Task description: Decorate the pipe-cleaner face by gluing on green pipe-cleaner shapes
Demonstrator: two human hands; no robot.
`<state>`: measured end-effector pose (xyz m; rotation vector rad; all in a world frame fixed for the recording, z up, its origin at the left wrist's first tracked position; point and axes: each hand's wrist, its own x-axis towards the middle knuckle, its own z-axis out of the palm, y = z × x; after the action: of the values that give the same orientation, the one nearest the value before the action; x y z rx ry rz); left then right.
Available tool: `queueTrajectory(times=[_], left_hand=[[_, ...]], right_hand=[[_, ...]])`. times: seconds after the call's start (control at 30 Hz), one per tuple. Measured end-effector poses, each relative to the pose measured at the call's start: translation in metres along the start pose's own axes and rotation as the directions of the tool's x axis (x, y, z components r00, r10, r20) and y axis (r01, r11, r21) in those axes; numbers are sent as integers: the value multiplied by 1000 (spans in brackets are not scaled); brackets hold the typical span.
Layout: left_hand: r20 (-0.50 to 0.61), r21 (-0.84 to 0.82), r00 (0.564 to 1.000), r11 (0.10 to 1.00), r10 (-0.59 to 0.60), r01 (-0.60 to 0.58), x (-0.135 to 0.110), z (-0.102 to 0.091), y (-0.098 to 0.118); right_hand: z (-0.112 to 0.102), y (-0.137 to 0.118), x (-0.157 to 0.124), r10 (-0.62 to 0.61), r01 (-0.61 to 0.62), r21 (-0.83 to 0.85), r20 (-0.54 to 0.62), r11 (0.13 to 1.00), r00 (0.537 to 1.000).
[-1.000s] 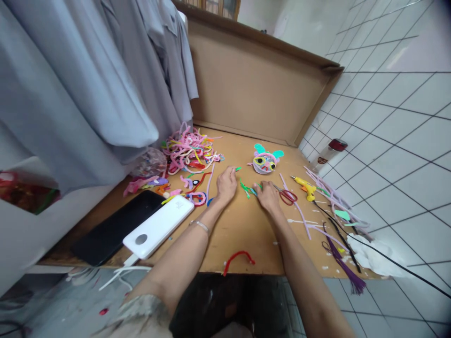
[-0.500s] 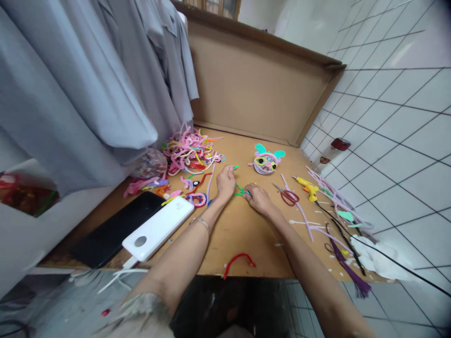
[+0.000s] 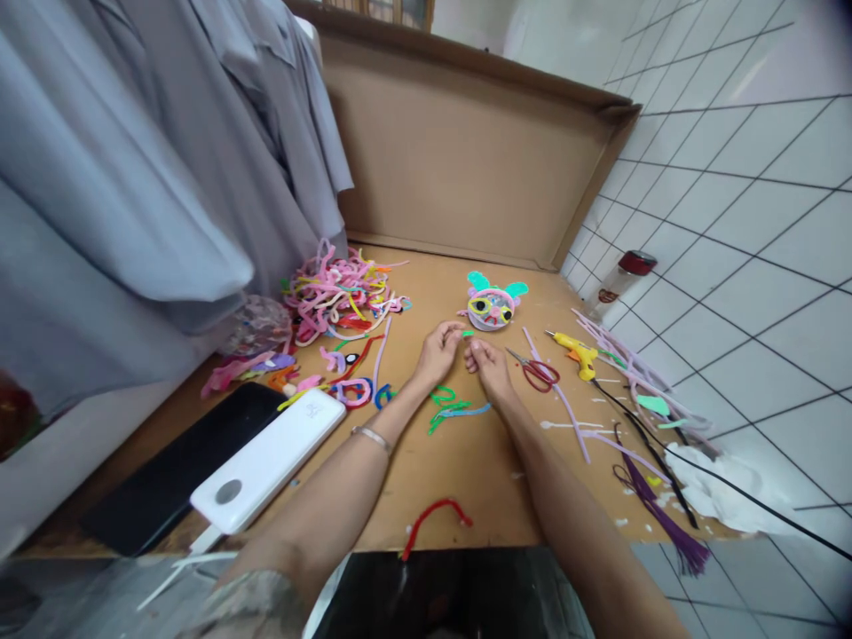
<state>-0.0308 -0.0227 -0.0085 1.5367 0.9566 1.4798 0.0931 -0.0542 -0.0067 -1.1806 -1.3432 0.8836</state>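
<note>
My left hand (image 3: 437, 351) and my right hand (image 3: 489, 364) meet at mid-table, fingertips pinched together on a short green pipe cleaner piece (image 3: 467, 334). Just beyond them stands a small pipe cleaner animal face (image 3: 491, 306) with teal ears and yellow-ringed eyes. Between my wrists lie loose green and blue pipe cleaner scraps (image 3: 453, 408) on the wooden table (image 3: 459, 461). Red-handled scissors (image 3: 536, 371) rest right of my right hand.
A pile of coloured pipe cleaners (image 3: 336, 293) sits at the left, a white power bank (image 3: 266, 461) and black tablet (image 3: 173, 466) near the front left. A yellow glue gun (image 3: 576, 351), pale pipe cleaners, a purple tassel (image 3: 658, 506) lie right. A red pipe cleaner (image 3: 432, 515) lies at the front edge.
Both hands have come together and moved a little farther up the table, now pinching one green piece. The green and blue scraps have been left lying behind them. The camera shifted slightly.
</note>
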Motion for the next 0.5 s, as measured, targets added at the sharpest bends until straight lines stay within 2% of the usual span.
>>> queueTrajectory(times=[0.07,0.17,0.3,0.5], left_hand=[[63,42,998,999,-9,6,-6,2,5],[129,105,992,994,-5,-8,-14,4,11],[154,187,988,982,-17,-12,-20,5,18],[184,224,982,975,-38,-4,-26,7,24]], right_hand=[[3,2,-4,-10,10,79,4,997,1000],[6,-1,-6,14,-3,206,-48,978,999],[8,-6,-6,88,-53,344,-86,938,992],[9,-5,-9,146,-76,442,-128,894,981]])
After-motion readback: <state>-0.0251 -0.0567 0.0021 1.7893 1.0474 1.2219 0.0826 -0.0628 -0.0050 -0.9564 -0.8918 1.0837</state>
